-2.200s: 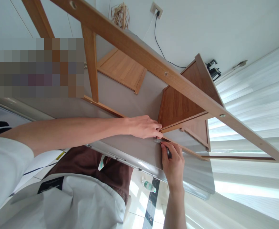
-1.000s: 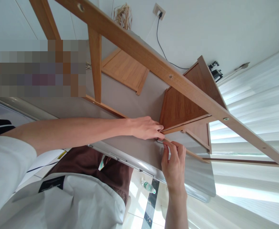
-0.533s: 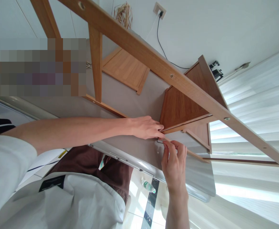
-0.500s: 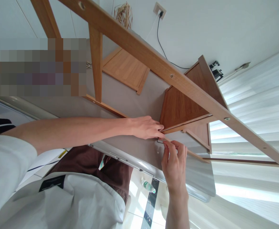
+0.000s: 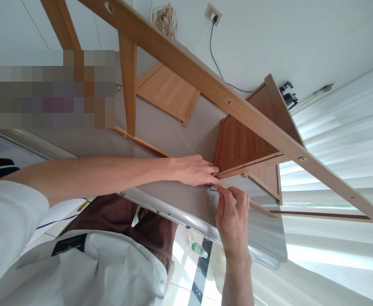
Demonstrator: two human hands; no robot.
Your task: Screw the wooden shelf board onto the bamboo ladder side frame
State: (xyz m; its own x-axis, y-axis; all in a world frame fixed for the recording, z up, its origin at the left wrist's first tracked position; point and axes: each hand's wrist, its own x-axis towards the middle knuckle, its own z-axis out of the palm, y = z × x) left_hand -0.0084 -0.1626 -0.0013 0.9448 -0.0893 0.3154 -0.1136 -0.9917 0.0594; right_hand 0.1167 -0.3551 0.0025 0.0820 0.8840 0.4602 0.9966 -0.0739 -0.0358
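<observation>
A wooden frame (image 5: pixel 237 108) of rails and slats stands across the grey tabletop, with a brown wooden panel (image 5: pixel 246 140) fitted against it. Where the panel's lower corner meets the bottom rail, my left hand (image 5: pixel 194 170) is closed around the wood, its fingertips partly hidden. Close beside it, my right hand (image 5: pixel 234 210) pinches a thin, dark bent hex key (image 5: pixel 212 189). The key's short end reaches up to the rail under my left fingers; its tip is hidden there.
Another wooden panel (image 5: pixel 170 91) lies flat on the grey tabletop (image 5: pixel 180 138). A black cord (image 5: pixel 216 63) runs from a wall socket (image 5: pixel 213 14). White curtains (image 5: pixel 339 178) hang on the right. On the floor below lies a plastic bottle (image 5: pixel 198 248). A blurred patch covers the upper left.
</observation>
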